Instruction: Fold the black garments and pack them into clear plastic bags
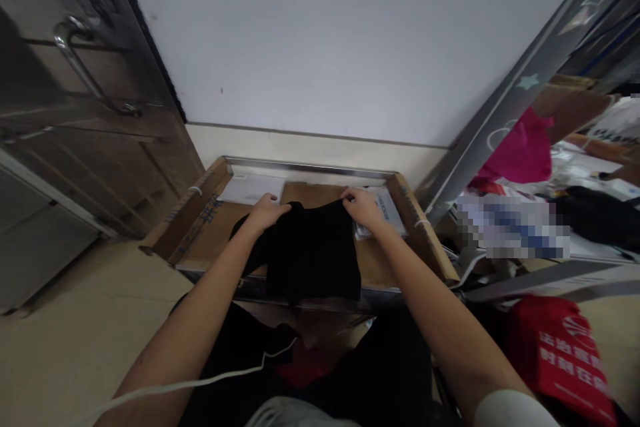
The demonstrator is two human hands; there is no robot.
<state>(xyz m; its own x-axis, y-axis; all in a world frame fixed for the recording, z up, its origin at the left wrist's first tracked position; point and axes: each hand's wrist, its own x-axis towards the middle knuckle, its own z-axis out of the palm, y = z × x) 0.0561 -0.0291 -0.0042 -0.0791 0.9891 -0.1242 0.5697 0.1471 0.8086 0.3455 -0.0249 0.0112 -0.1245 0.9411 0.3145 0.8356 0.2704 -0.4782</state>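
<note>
Pale cable (200,383) crosses lower left as your left hand (269,213) and right hand (362,207) pinch the upper edge of black cloth (315,253) mid-frame, its body below both, toward you, over the surface (381,270).

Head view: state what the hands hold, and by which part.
A black cloth, pinched along its far edge: the right hand at the far right corner, the left hand further left along that edge.

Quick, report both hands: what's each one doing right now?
Left hand: closed, holding the black cloth near its upper edge.
Right hand: closed, pinching the same black cloth at its upper right corner.
</note>
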